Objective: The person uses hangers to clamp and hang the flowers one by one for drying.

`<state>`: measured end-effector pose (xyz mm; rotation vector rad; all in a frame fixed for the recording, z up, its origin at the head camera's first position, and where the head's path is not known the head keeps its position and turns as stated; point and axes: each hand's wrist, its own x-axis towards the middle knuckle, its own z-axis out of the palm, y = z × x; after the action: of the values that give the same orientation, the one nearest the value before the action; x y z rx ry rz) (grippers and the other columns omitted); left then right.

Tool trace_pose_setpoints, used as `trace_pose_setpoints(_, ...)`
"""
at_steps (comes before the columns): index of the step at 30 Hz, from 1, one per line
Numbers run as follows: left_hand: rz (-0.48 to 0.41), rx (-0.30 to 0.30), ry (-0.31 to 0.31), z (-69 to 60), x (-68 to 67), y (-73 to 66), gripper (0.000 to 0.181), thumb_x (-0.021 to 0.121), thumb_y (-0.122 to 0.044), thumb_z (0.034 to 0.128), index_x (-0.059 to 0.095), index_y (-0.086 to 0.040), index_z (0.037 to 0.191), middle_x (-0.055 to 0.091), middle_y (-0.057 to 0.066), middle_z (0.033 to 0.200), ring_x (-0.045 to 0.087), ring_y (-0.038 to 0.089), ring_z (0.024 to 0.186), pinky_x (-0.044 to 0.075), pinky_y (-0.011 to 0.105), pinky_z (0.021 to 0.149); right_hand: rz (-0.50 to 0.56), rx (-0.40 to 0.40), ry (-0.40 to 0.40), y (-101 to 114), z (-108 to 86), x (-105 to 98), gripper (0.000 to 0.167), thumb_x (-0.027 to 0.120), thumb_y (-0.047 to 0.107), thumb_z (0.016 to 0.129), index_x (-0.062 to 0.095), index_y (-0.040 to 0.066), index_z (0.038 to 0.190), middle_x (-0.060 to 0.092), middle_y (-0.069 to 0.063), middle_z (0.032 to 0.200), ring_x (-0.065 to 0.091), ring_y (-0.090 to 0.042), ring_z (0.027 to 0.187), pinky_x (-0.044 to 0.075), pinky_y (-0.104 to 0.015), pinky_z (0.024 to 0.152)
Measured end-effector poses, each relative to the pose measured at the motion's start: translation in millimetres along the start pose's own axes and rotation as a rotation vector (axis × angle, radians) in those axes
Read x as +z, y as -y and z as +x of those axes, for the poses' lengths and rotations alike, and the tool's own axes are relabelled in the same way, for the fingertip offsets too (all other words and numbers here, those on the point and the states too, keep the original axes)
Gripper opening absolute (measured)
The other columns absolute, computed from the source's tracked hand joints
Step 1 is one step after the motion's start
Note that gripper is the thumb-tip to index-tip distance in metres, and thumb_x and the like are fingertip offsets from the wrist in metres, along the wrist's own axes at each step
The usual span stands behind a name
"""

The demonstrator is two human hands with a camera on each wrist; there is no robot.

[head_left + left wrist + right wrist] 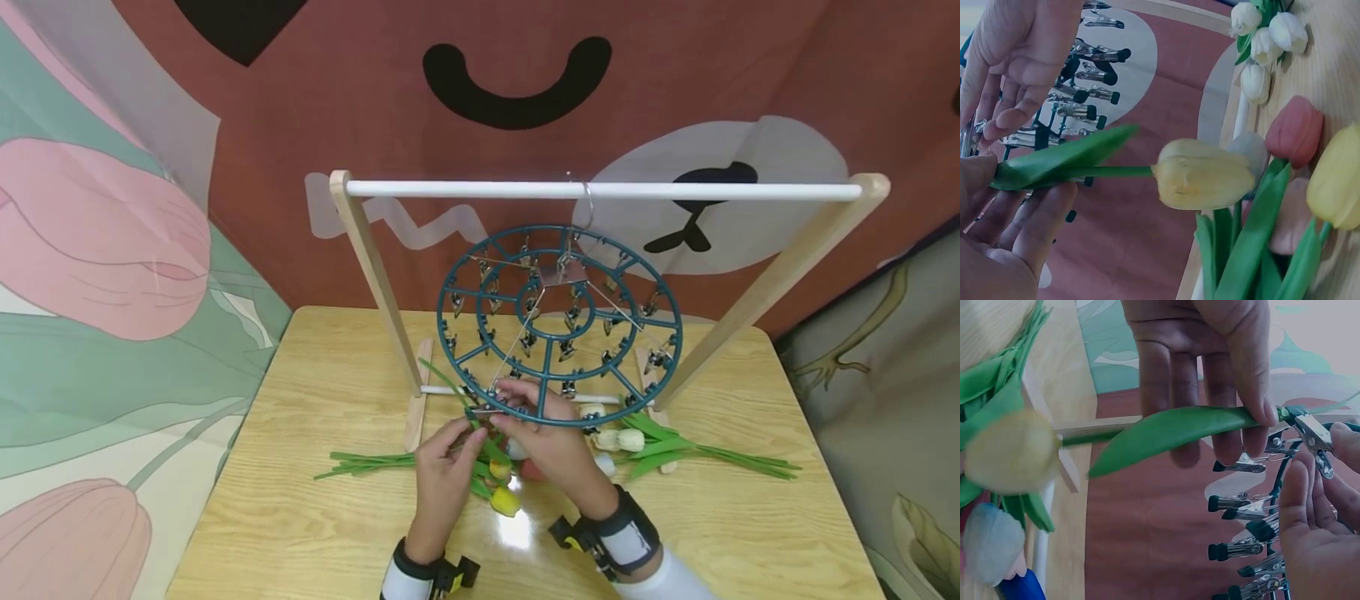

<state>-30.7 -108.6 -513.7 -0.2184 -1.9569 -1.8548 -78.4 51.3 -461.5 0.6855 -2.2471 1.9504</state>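
My left hand (444,467) pinches the green stem of a pale yellow tulip (1204,175) between thumb and fingers, beside its long leaf (1172,434). The bloom points down toward the table. My right hand (558,437) pinches a metal clip (1313,434) with dark tips at the near-left rim of a round teal hanger (547,379). In the right wrist view the clip's tips meet the stem just past the left thumb; whether they grip it I cannot tell. More clips (1235,550) hang from the hanger's rings.
The hanger hooks onto a white rod (465,190) between wooden posts (772,283). Below lie white tulips (618,440) at right. Yellow tulips (505,501), a red tulip (1295,130) and other blooms lie under the hands on the wooden table (300,533). A printed cloth (375,100) hangs behind.
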Motion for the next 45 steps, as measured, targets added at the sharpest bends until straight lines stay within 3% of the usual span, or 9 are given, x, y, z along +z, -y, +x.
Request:
trace_pose_setpoints(7,-0.021,-0.027,0.0,-2.6,1.9,5.0,0.014,0.064,0.005,0.0978,0.07,0.007,0.11,0.075,0.025,0.096,0.076,0.015,0.083,0.064,0.034,0.063,-0.078,0.051,0.073,-4,-7.7,-3,0.046,0.077,0.008,0.092,0.065,0.009,0.137,0.073,-0.008,0.122,0.069,-0.013,0.106,0.06,-0.027,0.092)
trace_pose_setpoints(12,-0.058,-0.047,-0.007,-0.9,2.9,7.8,0.012,0.062,0.004,0.0997,0.068,0.008,0.109,0.074,0.026,0.105,0.077,0.028,0.096,0.065,0.032,0.079,-0.203,0.242,0.189,-12,-22.3,-10,0.037,0.069,0.027,0.1,0.064,0.019,0.136,0.07,-0.004,0.12,0.07,-0.023,0.101,0.06,-0.04,0.089)
trace_pose_setpoints(18,-0.093,-0.092,-0.003,0.2,1.3,8.1,0.012,0.061,0.0,0.1014,0.067,0.007,0.11,0.073,0.026,0.107,0.076,0.025,0.101,0.063,0.033,0.088,-0.4,0.423,0.178,-29,-41.1,-31,0.031,0.066,0.038,0.101,0.067,0.017,0.124,0.068,-0.014,0.129,0.065,-0.038,0.116,0.056,-0.056,0.095)
trace_pose_setpoints(23,-0.087,-0.065,-0.019,0.3,-0.4,11.7,0.014,0.062,0.003,0.1001,0.068,0.009,0.111,0.073,0.028,0.109,0.076,0.03,0.103,0.062,0.035,0.089,-0.492,0.345,0.136,-43,-50.5,-53,0.03,0.067,0.032,0.101,0.068,0.009,0.12,0.069,-0.018,0.124,0.067,-0.04,0.109,0.059,-0.055,0.088)
trace_pose_setpoints(27,-0.106,-0.06,-0.027,1.0,-0.1,13.4,0.015,0.062,0.004,0.0998,0.068,0.009,0.113,0.072,0.03,0.109,0.075,0.034,0.104,0.061,0.04,0.09,-0.462,0.233,0.117,-54,-54.3,-70,0.034,0.068,0.021,0.101,0.065,0.014,0.134,0.069,-0.013,0.134,0.069,-0.038,0.115,0.06,-0.054,0.09)
trace_pose_setpoints(31,-0.089,-0.091,-0.019,2.1,-0.6,14.0,0.017,0.063,0.0,0.1007,0.068,0.005,0.116,0.071,0.029,0.114,0.072,0.038,0.11,0.059,0.037,0.094,-0.527,0.221,0.108,-62,-60.0,-89,0.031,0.066,0.015,0.101,0.067,0.01,0.132,0.069,-0.016,0.131,0.069,-0.037,0.113,0.063,-0.048,0.086)
trace_pose_setpoints(36,0.039,-0.114,-0.016,2.5,-10.5,15.4,0.032,0.065,-0.005,0.1009,0.064,0.002,0.132,0.07,0.023,0.125,0.069,0.041,0.115,0.059,0.031,0.097,-0.592,0.27,0.094,-65,-66.7,-114,0.034,0.061,0.021,0.106,0.065,0.005,0.135,0.061,-0.023,0.14,0.064,-0.046,0.119,0.06,-0.057,0.09)
trace_pose_setpoints(40,0.174,-0.115,-0.007,0.0,-26.8,19.0,0.04,0.066,-0.01,0.101,0.06,0.003,0.139,0.069,0.016,0.132,0.069,0.035,0.118,0.06,0.037,0.096,-0.694,0.282,0.093,-64,-70.7,-128,0.036,0.059,0.025,0.107,0.063,0.0,0.133,0.056,-0.029,0.143,0.056,-0.052,0.127,0.05,-0.069,0.099)
trace_pose_setpoints(45,0.391,-0.113,0.046,-8.2,-56.2,26.4,0.037,0.068,-0.011,0.1004,0.064,-0.002,0.136,0.068,0.013,0.135,0.066,0.031,0.124,0.059,0.05,0.095,-0.814,0.214,0.097,-71,-74.8,-140,0.037,0.061,0.022,0.105,0.062,-0.006,0.13,0.058,-0.031,0.138,0.05,-0.052,0.132,0.045,-0.069,0.105)
